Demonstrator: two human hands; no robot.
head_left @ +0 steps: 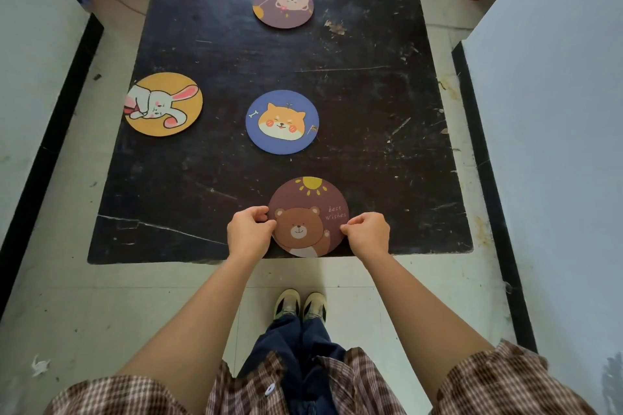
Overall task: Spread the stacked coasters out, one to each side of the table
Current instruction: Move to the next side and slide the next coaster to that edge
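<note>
Scratched black square table (371, 104) carrying four round cartoon coasters.
Both hands pinch the brown bear coaster (308, 216) at the near edge: left hand (248, 232), right hand (367, 232); blue dog coaster (282, 122) lies mid-table.

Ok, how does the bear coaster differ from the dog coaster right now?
The bear coaster is brown, sits at the near table edge, pinched by the left hand and right hand. The dog coaster is blue, lies mid-table, untouched. Both are round, flat and face up.
</note>
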